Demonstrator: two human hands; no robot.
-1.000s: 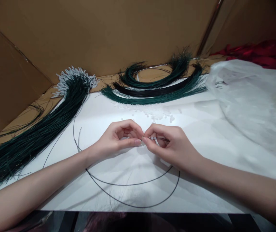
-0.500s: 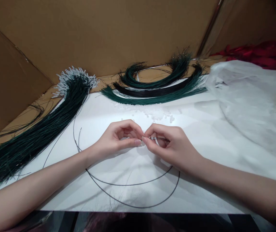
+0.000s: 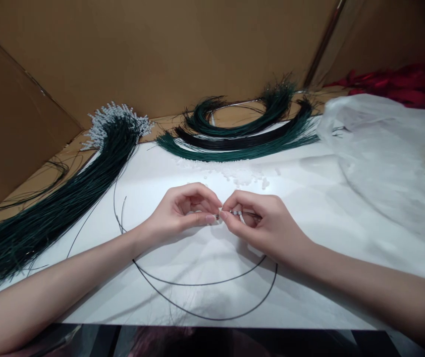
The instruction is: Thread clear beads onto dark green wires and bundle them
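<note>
Over the middle of the white board, my left hand [image 3: 185,210] and my right hand [image 3: 268,220] meet fingertip to fingertip. Both are closed in a pinch on a thin dark wire [image 3: 205,284], which loops down below them across the board. A few small clear-white beads [image 3: 237,213] sit on the wire inside my right hand's curled fingers. Another tiny piece shows between the two sets of fingertips, too small to make out. Just beyond my hands lies a scatter of loose white beads [image 3: 240,171].
A long bundle of dark green wires [image 3: 75,203], tipped with white beads, lies on the left. Curved bundles of green and black wire [image 3: 238,141] rest at the back. A translucent plastic bag [image 3: 387,153] and red material [image 3: 401,87] are on the right. Cardboard walls [image 3: 183,49] stand behind.
My fingertips have shifted very slightly, and a small dark bit now shows at my left thumb tip. The arms, wire loop and surroundings stay in place.
</note>
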